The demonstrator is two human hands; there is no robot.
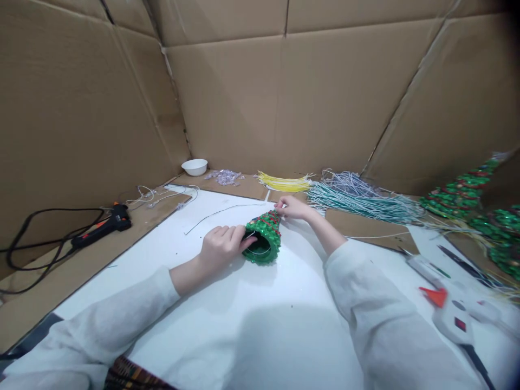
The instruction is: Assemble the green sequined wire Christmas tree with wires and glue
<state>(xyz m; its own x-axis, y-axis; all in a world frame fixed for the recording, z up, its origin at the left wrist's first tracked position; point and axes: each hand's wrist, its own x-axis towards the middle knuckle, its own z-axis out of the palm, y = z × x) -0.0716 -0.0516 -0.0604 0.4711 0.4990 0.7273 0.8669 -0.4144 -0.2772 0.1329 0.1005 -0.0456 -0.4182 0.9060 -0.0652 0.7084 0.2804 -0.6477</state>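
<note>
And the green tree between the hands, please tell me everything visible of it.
The green tree is a hollow, shiny, tinsel-like cone with red trim. Held tilted over the white tabletop, its open base faces the camera. The left hand grips its rim, thumb inside; the right hand pinches its tip.

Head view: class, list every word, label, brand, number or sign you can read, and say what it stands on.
No text can be read.
Dark red panel on the white tool: too blurred to read.
Black glue gun: any marking too small to read.
</note>
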